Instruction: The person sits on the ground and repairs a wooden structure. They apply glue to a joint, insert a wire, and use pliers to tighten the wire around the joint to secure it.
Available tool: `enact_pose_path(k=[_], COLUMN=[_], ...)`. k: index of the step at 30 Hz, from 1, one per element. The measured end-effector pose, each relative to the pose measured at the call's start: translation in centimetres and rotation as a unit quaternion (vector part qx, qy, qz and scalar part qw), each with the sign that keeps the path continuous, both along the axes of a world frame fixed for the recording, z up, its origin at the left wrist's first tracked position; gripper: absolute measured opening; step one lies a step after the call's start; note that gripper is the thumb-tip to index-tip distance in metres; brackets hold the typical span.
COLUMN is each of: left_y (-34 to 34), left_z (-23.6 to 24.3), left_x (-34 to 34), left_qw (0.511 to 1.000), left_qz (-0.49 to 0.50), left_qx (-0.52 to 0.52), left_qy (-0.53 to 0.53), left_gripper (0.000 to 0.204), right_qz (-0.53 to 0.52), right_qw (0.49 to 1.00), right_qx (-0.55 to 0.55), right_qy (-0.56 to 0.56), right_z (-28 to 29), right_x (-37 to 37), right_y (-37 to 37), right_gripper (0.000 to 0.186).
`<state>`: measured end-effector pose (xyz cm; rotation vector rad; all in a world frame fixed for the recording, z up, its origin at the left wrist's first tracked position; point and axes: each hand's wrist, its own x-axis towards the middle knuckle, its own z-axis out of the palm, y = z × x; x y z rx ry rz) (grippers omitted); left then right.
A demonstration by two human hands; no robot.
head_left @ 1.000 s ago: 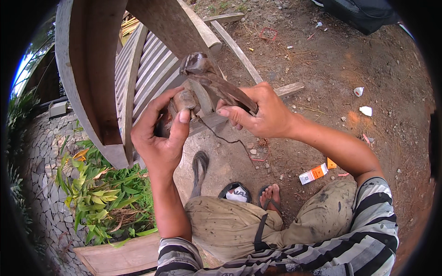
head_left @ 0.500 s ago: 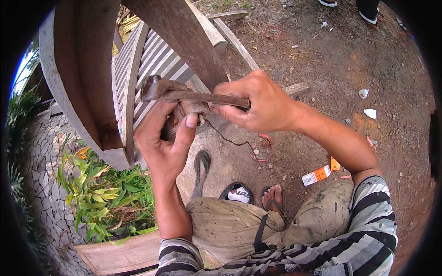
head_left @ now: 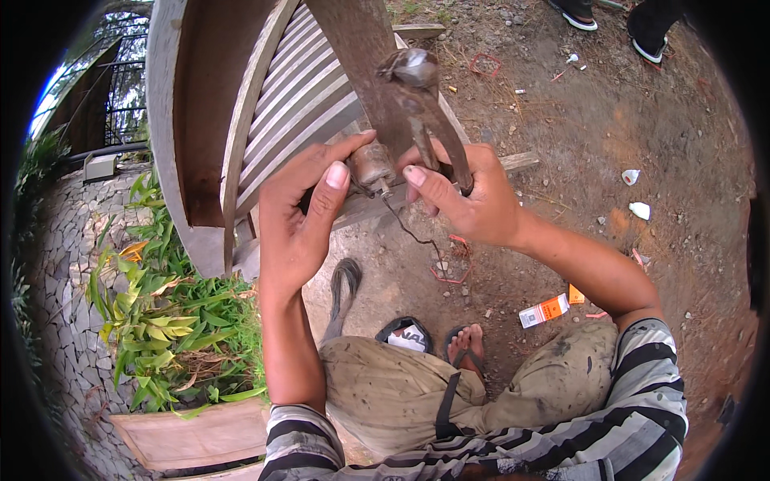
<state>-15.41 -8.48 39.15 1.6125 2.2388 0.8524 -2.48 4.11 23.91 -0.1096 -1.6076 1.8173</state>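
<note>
Between the thumb and fingers of my left hand (head_left: 295, 212) is a small brown, worn cylinder (head_left: 372, 167) with a short metal stub on its lower end. A thin dark wire (head_left: 409, 232) hangs down from near that stub. My right hand (head_left: 473, 196) is closed round the handles of rusty pincers (head_left: 433, 120), their rounded, shiny head (head_left: 415, 67) pointing up and away from me. The pincers are apart from the cylinder, just right of it. My right thumb tip is close to the stub; whether it touches cannot be told.
A weathered wooden chair with a slatted part (head_left: 301, 88) stands right behind my hands. Leafy plants (head_left: 160, 321) and stone paving (head_left: 64, 297) lie left. On the dirt are an orange-white box (head_left: 545, 311), a sandal (head_left: 345, 280) and white scraps (head_left: 639, 210). Another person's shoes (head_left: 646, 48) show far right.
The pincers have swung from lying sideways across the cylinder to upright at its right, uncovering it. My left hand has shifted slightly right in view, still round the cylinder.
</note>
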Motion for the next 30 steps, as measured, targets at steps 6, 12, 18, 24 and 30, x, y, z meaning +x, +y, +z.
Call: enact_pose_path(k=[6, 12, 18, 24, 30], left_y=[0.6, 0.6, 0.3, 0.3, 0.2], left_z=[0.1, 0.3, -0.3, -0.5, -0.3], left_x=[-0.3, -1.4, -1.9, -2.3, -2.4], left_qw=[0.996, 0.996, 0.999, 0.998, 0.998], left_qz=[0.017, -0.021, -0.024, -0.032, -0.028], left_qx=[-0.052, -0.049, -0.009, 0.024, 0.024], left_qy=[-0.074, -0.078, -0.042, -0.045, -0.042], left_gripper=[0.039, 0.042, 0.048, 0.049, 0.048], right_qz=[-0.08, 0.075, 0.344, 0.507, 0.548], right_qw=[0.971, 0.919, 0.922, 0.823, 0.781], right_qx=[0.028, 0.178, -0.067, -0.218, -0.289], right_qy=[-0.224, -0.343, -0.166, -0.134, -0.078], right_z=[-6.4, -6.2, -1.2, 1.2, -0.5], right_x=[4.0, 7.5, 9.3, 7.3, 5.4], right_y=[-2.4, -2.9, -0.4, -0.5, -2.0], right_gripper=[0.036, 0.049, 0.061, 0.079, 0.097])
